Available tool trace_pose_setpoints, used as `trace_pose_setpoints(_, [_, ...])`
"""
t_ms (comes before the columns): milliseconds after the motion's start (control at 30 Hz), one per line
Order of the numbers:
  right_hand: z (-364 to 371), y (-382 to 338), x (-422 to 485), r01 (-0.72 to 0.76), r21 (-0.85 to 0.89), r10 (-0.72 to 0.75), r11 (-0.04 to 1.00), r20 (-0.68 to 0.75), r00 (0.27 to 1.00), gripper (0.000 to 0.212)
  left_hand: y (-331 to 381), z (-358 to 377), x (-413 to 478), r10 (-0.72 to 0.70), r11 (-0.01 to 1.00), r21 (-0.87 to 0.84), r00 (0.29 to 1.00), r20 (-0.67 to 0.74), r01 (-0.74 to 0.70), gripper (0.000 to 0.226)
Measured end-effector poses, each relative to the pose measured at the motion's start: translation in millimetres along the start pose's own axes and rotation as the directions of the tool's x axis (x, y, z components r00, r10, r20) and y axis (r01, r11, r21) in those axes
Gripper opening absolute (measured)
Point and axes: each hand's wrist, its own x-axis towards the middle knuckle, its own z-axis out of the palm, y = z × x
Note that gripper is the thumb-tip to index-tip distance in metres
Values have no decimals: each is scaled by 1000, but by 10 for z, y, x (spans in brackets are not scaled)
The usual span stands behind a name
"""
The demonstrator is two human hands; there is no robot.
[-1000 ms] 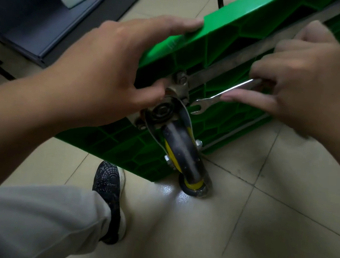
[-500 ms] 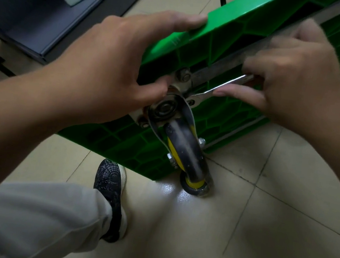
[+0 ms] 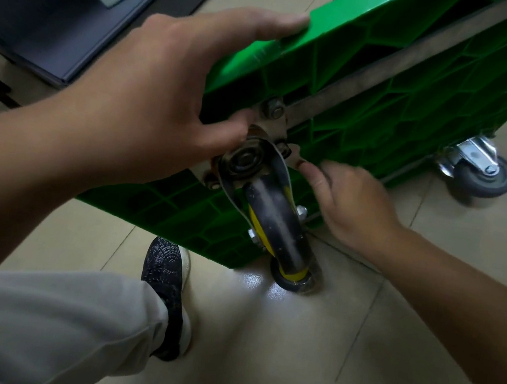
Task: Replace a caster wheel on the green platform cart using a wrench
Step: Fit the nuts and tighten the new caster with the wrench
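Note:
The green platform cart (image 3: 388, 90) is tipped on its side with its ribbed underside facing me. A black and yellow caster wheel (image 3: 277, 224) hangs from a metal mounting plate (image 3: 271, 120) at the near corner and touches the floor. My left hand (image 3: 162, 92) grips the cart's upper edge, thumb against the plate. My right hand (image 3: 353, 205) sits low, just right of the caster fork, with its fingers curled by the plate's lower right bolt (image 3: 282, 149). The wrench is almost wholly hidden under that hand.
A second, grey caster (image 3: 480, 170) rests on the tiled floor at the right. My shoe (image 3: 166, 280) and light trouser leg (image 3: 51, 320) are below the cart. A dark cabinet base (image 3: 74, 23) stands at the upper left.
My right hand has swung down from the metal bar to beside the caster fork, taking the wrench out of sight. The left hand keeps its grip on the cart edge.

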Motion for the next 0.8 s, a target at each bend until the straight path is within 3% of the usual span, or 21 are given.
trace_pose_setpoints(133, [301,-67,-83,-115,322,82,940,114,990,73,-30,9,3,26,1000,0,999,-30,-26,69])
trace_pose_setpoints(300, [508,-4,-281,-175,530,126,830,128,984,70,2,15,-4,19,1000,-2,1000,-24,-19,74])
trace_pose_setpoints(400, [336,214,-456,-164,397,117,903,138,983,60,-4,6,16,5,1000,-30,1000,-23,-5,72])
trace_pose_setpoints(500, [-231,403,-337,99,114,-101,989,11,995,48,-3,-1,9,8,1000,-23,1000,-23,-9,70])
trace_pose_setpoints(567, [-681,411,-113,258,-124,-268,958,-72,961,47,4,-2,-3,15,1000,-23,1000,-15,-15,71])
trace_pose_setpoints(667, [-1272,272,195,307,-356,-363,883,-104,926,49,12,3,-5,23,1000,-21,1000,2,-23,71])
trace_pose_setpoints(733, [-1507,148,309,346,-339,-391,875,-71,918,43,6,2,-4,17,1000,-11,1000,-2,-17,71])
trace_pose_setpoints(800, [-1536,-20,348,415,-207,-434,886,-54,899,17,2,3,-7,8,1000,-7,1000,-5,-8,73])
